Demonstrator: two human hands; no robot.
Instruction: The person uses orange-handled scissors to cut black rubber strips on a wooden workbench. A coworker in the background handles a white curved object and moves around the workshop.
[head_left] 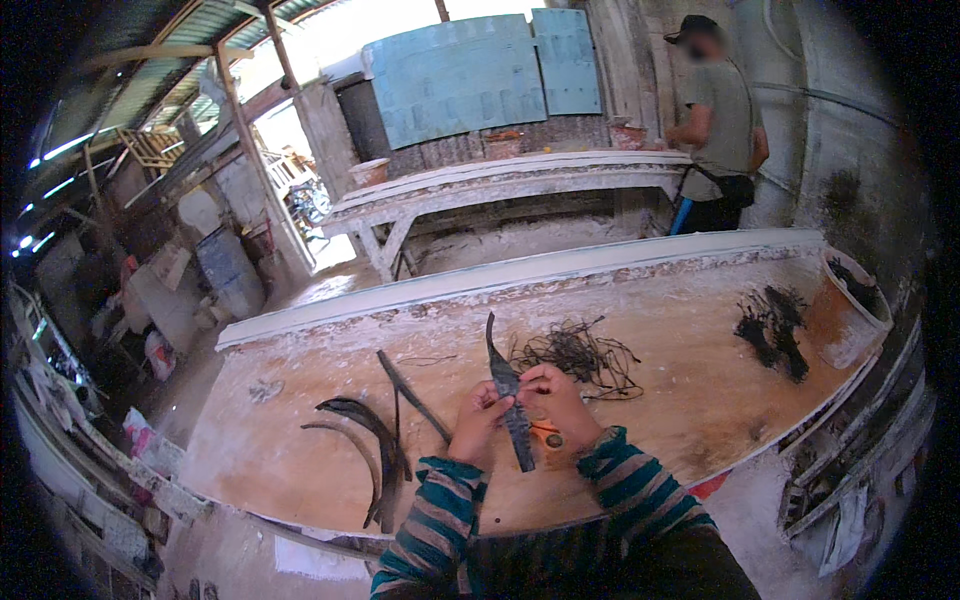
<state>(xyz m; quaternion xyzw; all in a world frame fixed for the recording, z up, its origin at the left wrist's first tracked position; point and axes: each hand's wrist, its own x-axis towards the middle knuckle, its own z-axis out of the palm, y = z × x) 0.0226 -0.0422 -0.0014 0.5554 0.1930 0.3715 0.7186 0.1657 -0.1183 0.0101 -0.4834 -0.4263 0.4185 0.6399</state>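
Pinching a black strip (518, 440) between the fingers of the left hand (478, 420) and right hand (562, 408), above the table (665, 400) near its front edge. Crowded by loose strips (376, 420) at left and tangled cord (575, 355) just beyond. Open rightward to a bucket (842, 318); bounded at the far edge by a white ledge (520, 280).

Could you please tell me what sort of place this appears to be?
Probably a rough workshop: a dusty wooden worktable holds loose black strips, and another long bench stands beyond it.
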